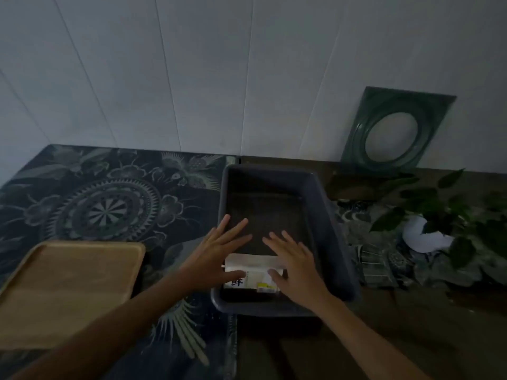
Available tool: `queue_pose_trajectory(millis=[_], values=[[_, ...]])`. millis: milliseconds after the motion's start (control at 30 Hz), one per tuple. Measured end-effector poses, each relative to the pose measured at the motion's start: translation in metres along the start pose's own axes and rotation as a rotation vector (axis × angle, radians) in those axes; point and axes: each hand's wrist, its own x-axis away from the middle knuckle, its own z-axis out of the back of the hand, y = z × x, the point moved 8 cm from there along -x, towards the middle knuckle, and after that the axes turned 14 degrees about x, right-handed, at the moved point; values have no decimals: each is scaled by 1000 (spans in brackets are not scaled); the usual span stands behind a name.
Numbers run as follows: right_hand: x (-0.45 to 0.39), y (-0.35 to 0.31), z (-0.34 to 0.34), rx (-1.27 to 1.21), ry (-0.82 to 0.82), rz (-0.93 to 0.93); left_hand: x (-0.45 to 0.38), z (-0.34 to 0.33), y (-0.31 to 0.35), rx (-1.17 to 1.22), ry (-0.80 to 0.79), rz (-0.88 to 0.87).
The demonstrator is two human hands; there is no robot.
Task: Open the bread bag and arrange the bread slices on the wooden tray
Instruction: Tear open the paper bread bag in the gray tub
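Observation:
A white bread bag (253,271) with blue print and a yellow label lies at the near end of a dark grey plastic bin (326,215). My left hand (219,250) hovers over the bag's left side with fingers spread, thumb at the bag's left edge. Over the bag's right side, my right hand (295,263) has its fingers apart and its thumb touching the bag. Neither hand grips it. The wooden tray (68,292) rests on the table at the near left, with nothing on it.
A patterned dark cloth (109,204) covers the left of the table. A leafy plant (450,215) with a white pot stands at the right. A green square frame with a round hole (395,130) leans on the white wall behind it.

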Motion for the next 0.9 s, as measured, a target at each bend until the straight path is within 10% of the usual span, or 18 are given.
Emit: queue_pose_trajectory(millis=[467, 900], values=[[1, 11, 7, -209, 180, 124, 22, 7, 15, 80, 267, 60], [-11, 20, 6, -307, 39, -28, 2, 9, 22, 43, 120, -12]])
